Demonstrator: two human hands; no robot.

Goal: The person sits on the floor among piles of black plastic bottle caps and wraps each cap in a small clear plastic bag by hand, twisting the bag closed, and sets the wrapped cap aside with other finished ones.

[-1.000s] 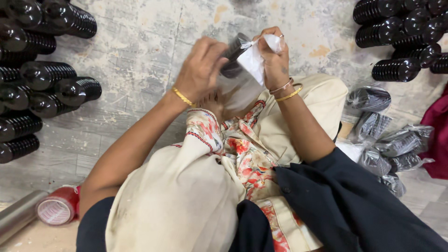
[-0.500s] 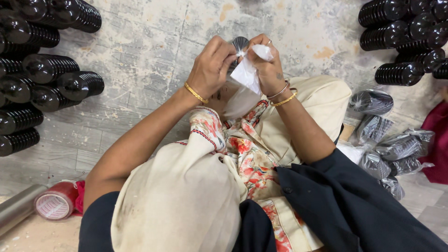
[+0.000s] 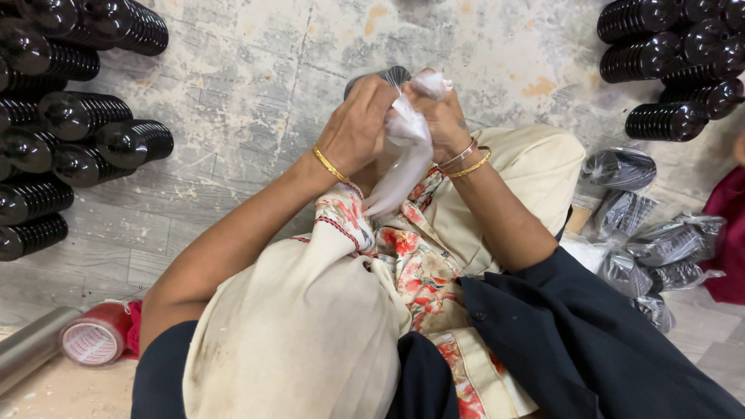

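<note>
My left hand (image 3: 358,124) and my right hand (image 3: 439,116) are raised together over my lap. Both are closed around a stack of black ribbed discs (image 3: 394,76), of which only the top shows between the fingers. A thin clear plastic bag (image 3: 403,159) is gathered around the stack; its loose end hangs down from between my hands toward my floral sleeve. Gold bangles sit on both wrists.
Rows of black ribbed disc stacks (image 3: 74,140) lie on the grey floor at the left and others (image 3: 671,62) at the top right. Several bagged stacks (image 3: 644,240) are piled at the right. A red tape roll (image 3: 93,337) and a metal tube (image 3: 27,349) lie at bottom left.
My hands have closed tighter together around the stack. The bag, held open and spread a second ago, is now bunched up between my fingers.
</note>
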